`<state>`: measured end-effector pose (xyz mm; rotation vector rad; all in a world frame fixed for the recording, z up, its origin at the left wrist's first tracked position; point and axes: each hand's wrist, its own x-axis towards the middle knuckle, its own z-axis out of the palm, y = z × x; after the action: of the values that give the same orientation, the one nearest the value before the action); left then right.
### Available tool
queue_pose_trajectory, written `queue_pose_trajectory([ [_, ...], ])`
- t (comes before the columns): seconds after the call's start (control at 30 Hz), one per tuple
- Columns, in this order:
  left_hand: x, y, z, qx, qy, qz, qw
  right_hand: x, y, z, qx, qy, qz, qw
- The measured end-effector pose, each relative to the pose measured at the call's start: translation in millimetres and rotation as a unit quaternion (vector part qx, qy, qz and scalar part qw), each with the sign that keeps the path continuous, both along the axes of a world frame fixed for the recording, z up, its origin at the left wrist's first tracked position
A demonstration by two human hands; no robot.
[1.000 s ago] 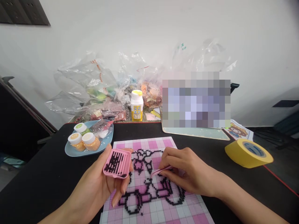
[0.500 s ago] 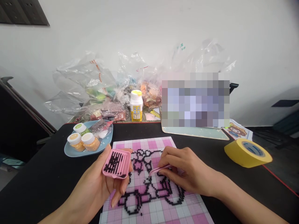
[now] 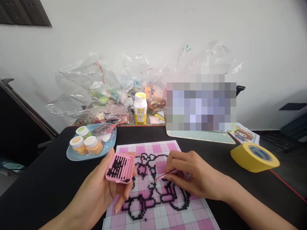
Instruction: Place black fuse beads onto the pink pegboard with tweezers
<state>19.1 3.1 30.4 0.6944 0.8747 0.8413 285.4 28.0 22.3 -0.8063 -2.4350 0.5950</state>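
Note:
My left hand [image 3: 105, 183] is closed around a small pink ridged tray [image 3: 129, 166], tilted toward me. Black beads [image 3: 116, 167] lie in its grooves, mostly on the left side. Pinched in my right hand [image 3: 189, 172] is a pair of pink tweezers [image 3: 165, 175], its curved tip low over the middle of the pegboard. Whether a bead sits at the tip is too small to tell. Beneath both hands lies a pink-and-white checked pegboard [image 3: 163, 220], with outlines of black beads on it. My right hand covers part of the design.
On the left, a blue plate [image 3: 74, 157] carries several lidded jars and a bag. A white-and-yellow bottle [image 3: 140, 108] stands at the back before plastic bags [image 3: 96, 86]. Yellow tape [image 3: 254, 156] lies right, near a printed sheet [image 3: 244, 133] and a pale green board [image 3: 201, 136].
My right hand and the tweezers have shifted slightly to the right over the pegboard. The left hand keeps the tray in nearly the same place.

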Motion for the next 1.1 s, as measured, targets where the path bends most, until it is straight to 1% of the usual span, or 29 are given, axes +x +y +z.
queue_pose_trajectory([
  [0.13, 0, 0, -0.6, -0.005, 0.003, 0.008, 1.0, 0, 0, -0.9, 0.001, 0.0, 0.002, 1.0],
  [0.27, 0, 0, 0.1, -0.002, 0.008, -0.002, 1.0, -2, 1, -1.4, 0.004, 0.004, 0.005, 1.0],
  [0.53, 10, 12, 15.8, -0.01, 0.031, 0.007, 0.999, -4, -1, 0.3, -0.005, 0.002, 0.012, 1.0],
  [0.6, 11, 13, 17.2, -0.011, 0.029, 0.007, 0.999, -4, -1, 0.6, -0.003, 0.001, 0.012, 1.0],
  [0.67, 11, 12, 15.5, -0.012, 0.027, 0.005, 1.0, -3, 0, 0.7, -0.002, -0.002, 0.012, 1.0],
  [0.9, 2, 1, 1.8, -0.01, 0.005, -0.001, 1.0, 0, 0, 1.3, -0.012, -0.01, 0.007, 1.0],
  [1.1, 2, 1, 1.1, -0.011, 0.0, -0.007, 1.0, 1, 0, 3.4, -0.019, -0.009, 0.007, 1.0],
])
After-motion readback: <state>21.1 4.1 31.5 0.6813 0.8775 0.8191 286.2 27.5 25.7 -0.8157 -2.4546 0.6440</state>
